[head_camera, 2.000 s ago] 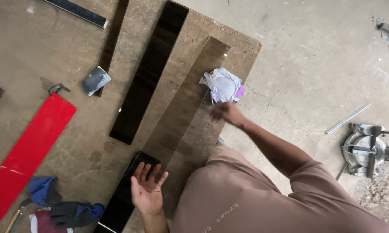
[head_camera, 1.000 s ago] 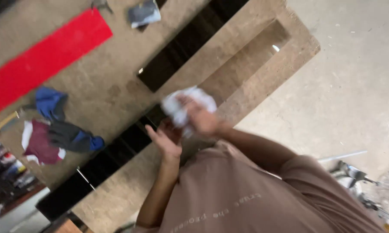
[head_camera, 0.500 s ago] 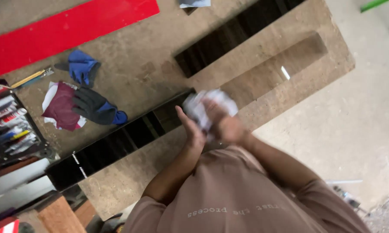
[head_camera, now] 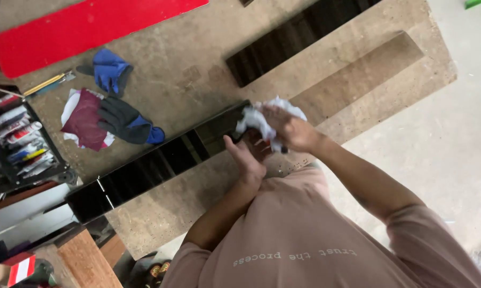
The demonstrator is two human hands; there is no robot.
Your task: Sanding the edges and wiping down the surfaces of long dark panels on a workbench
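Wiping in hand: white rag (head_camera: 261, 120) clamped in right hand (head_camera: 291, 130) at black strip's (head_camera: 160, 162) end, left hand (head_camera: 248, 157) open beside it; firm strokes judged next.

Both hands — right hand (head_camera: 291, 130) clutching white rag (head_camera: 259, 118), left hand (head_camera: 245, 157) beside — over black strip (head_camera: 155, 162)

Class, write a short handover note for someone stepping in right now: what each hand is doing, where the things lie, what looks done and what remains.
Right hand: closed on a crumpled white cloth, pressed at the end of the long glossy black strip.
Left hand: open, nothing gripped, at that same end.
The strip lies on the brown board; a second black strip lies further up, a red panel beyond.
Gloves and rags lie off to the side.
Done: cloth brought to the strip's end. Left: apparently the rest of its length; I cannot tell how much is wiped.
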